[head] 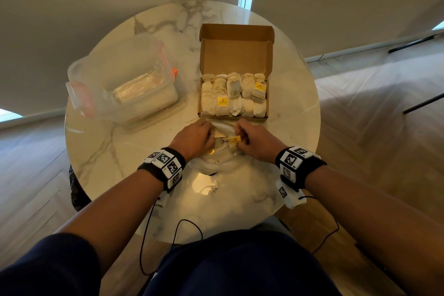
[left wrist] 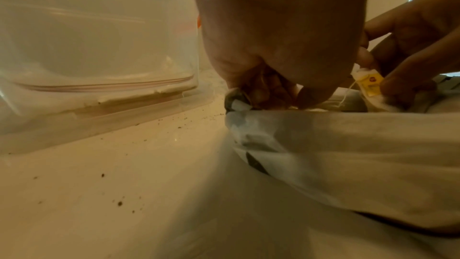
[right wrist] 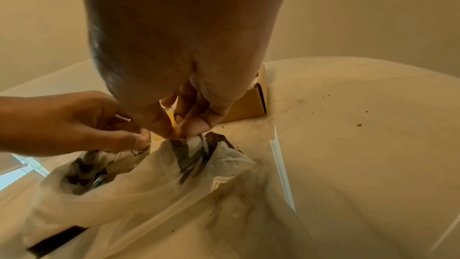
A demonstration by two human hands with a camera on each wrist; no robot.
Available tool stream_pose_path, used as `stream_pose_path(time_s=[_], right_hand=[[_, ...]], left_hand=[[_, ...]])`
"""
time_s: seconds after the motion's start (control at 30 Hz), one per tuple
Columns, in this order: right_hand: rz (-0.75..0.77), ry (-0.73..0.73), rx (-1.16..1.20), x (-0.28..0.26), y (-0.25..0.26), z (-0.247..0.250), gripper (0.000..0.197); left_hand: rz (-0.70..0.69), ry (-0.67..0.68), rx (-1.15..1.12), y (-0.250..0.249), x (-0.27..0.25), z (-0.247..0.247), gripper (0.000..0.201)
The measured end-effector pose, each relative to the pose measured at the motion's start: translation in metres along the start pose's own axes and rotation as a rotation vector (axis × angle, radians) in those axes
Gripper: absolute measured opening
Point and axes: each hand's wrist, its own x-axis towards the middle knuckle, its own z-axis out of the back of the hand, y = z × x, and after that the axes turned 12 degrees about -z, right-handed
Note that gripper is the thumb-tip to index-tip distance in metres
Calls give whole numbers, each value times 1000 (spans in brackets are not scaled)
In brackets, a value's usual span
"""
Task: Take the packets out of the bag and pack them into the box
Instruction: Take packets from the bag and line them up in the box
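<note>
On the tabletop (head: 101, 151) the box (head: 236, 55) stands near the far edge with packets (head: 234, 96) inside. The container (head: 122, 81) sits to its left. The bag (head: 223, 163) lies before the box, toward the near edge, between both hands.

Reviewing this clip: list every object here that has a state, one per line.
Brown cardboard box: lid open, nearly full of tea packets.
White plastic bag: mouth held open by both hands.
Yellow-tagged tea packet: pinched at the bag mouth.
Clear plastic container: no lid on it.
Left hand: grips bag edge.
Right hand: pinches packet.
</note>
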Motion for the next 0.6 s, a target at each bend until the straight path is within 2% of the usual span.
stream_pose_path(time_s=[0.1, 0.23, 0.47, 0.6], right_hand=[[6, -2, 0, -1, 1, 0, 20], [-14, 0, -10, -3, 0, -2, 20], [17, -29, -2, -3, -1, -1, 19], [13, -63, 20, -2, 0, 3, 17]], left_hand=[[48, 67, 10, 3, 3, -1, 29], [74, 23, -9, 0, 6, -4, 27], [-108, -39, -78, -8, 0, 9, 20], [-49, -4, -195, -13, -8, 23, 15]])
